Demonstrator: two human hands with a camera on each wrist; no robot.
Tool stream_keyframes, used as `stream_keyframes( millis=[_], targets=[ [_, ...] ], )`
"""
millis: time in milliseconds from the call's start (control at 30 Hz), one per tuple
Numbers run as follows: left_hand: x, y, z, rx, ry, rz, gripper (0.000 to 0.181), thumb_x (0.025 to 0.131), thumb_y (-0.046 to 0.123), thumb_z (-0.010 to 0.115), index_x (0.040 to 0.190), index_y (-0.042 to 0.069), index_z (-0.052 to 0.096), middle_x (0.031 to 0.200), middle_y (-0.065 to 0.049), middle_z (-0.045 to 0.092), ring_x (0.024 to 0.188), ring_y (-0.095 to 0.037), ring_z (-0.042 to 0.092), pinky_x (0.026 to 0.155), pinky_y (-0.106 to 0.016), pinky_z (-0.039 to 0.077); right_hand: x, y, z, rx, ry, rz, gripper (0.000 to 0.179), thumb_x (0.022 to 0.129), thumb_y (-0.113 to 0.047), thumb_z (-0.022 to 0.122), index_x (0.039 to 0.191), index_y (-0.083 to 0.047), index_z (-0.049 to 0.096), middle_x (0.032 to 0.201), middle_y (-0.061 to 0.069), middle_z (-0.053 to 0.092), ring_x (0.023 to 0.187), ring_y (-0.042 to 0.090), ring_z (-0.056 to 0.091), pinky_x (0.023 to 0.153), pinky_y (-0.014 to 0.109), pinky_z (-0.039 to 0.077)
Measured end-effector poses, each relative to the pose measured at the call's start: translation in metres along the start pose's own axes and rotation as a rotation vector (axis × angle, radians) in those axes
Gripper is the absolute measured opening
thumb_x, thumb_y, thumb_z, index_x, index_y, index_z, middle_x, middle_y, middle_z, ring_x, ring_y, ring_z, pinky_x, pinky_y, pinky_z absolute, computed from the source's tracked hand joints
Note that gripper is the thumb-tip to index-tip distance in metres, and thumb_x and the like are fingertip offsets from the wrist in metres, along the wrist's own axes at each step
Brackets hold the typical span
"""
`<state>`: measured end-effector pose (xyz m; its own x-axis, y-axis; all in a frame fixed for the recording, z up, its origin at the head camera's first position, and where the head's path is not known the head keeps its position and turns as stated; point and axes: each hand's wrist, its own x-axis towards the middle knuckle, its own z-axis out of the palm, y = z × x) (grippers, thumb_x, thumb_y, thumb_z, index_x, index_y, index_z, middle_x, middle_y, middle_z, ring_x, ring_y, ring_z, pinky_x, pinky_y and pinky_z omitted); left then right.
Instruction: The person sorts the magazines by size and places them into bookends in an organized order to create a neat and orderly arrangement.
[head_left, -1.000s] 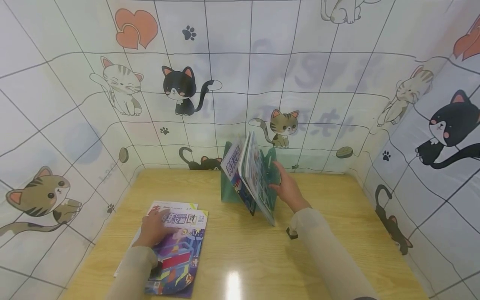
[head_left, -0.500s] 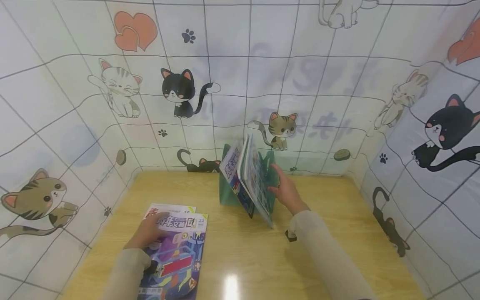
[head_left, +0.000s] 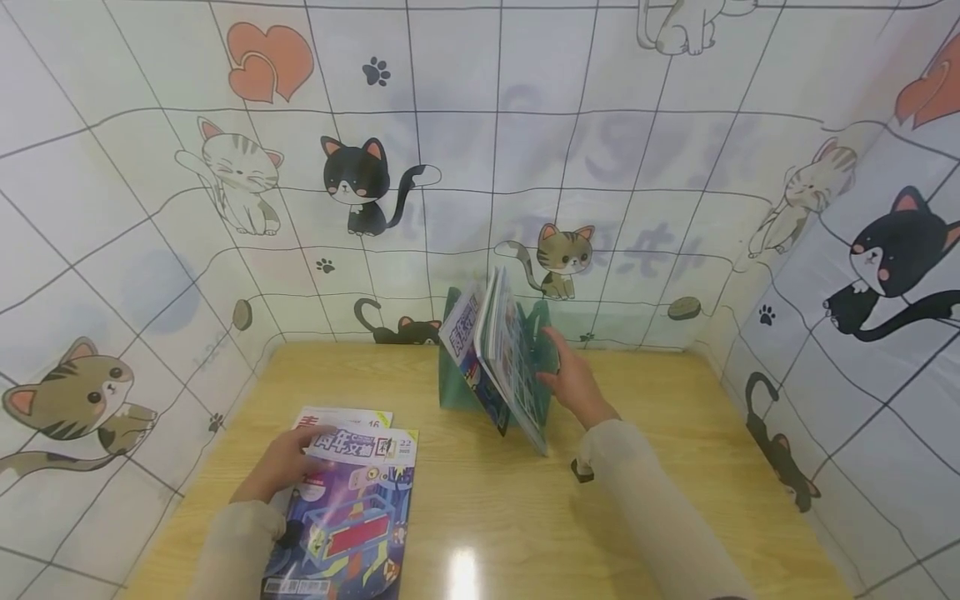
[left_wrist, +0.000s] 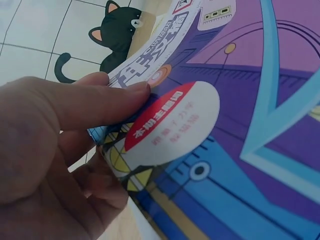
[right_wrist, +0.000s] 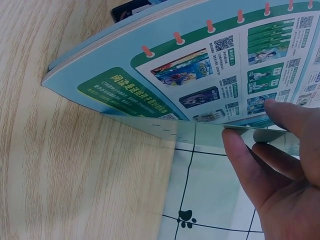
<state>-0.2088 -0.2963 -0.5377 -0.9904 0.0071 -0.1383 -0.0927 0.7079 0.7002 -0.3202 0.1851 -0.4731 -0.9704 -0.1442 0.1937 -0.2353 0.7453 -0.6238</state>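
Purple-and-blue glossy paper magazine [head_left: 348, 517], lower left of the head view: your left hand [head_left: 276, 467] pinches its edge, and lifting there could crease the limp cover. Your right hand [head_left: 579, 387] pinches the green translucent plastic stand [head_left: 457, 383], mid-frame; ease off and the leaning stack of glossy magazines [head_left: 516, 371] might tip it. Only the left-wrist view shows your grip wrapping under the edge; only the right-wrist view resolves the stack's black-and-white QR codes [right_wrist: 224, 43].

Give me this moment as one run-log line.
left hand: pinches purple magazine by edge | right hand: grips green holder | magazine stack: leaning in holder | white magazine: partly under purple magazine
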Motion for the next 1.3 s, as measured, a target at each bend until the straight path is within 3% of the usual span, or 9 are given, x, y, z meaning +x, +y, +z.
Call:
stream_keyframes(
  millis=[367,767,1067,1300],
  targets=[
    [-0.001,0.011,-0.003,0.002,0.012,0.068,0.063,0.074,0.015,0.084,0.132,0.009,0.061,0.115,-0.020,0.064,0.089,-0.029,0.065,0.067,-0.045,0.057,-0.002,0.000,0.000,-0.006,0.013,-0.009,0.090,0.083,-0.006,0.077,0.154,-0.024,0.024,0.153,0.014,0.034,0.126,0.042,0.047,0.100,0.056,0.040],
    [0.000,0.026,-0.004,-0.057,0.007,0.075,0.063,0.076,0.013,0.082,0.135,0.016,0.060,0.116,-0.015,0.062,0.077,-0.023,0.062,0.061,-0.036,0.056,-0.002,-0.001,0.000,0.003,0.014,-0.019,0.091,0.083,-0.006,0.077,0.153,-0.026,0.024,0.154,0.014,0.034,0.129,0.042,0.044,0.102,0.056,0.037],
    [0.000,0.039,-0.003,-0.094,0.018,0.111,0.063,0.078,0.011,0.081,0.136,0.018,0.058,0.121,-0.018,0.063,0.094,-0.028,0.066,0.070,-0.041,0.057,-0.001,-0.001,0.000,0.001,0.015,-0.014,0.091,0.082,-0.006,0.077,0.153,-0.025,0.024,0.152,0.015,0.036,0.128,0.042,0.045,0.102,0.057,0.038],
    [-0.002,0.044,0.000,-0.173,0.018,0.079,0.059,0.082,0.007,0.077,0.136,0.022,0.059,0.117,-0.017,0.064,0.085,-0.025,0.067,0.067,-0.040,0.058,-0.002,0.000,0.000,-0.001,0.009,-0.009,0.091,0.083,-0.006,0.077,0.153,-0.025,0.023,0.151,0.016,0.038,0.127,0.042,0.046,0.102,0.056,0.038]
  ],
)
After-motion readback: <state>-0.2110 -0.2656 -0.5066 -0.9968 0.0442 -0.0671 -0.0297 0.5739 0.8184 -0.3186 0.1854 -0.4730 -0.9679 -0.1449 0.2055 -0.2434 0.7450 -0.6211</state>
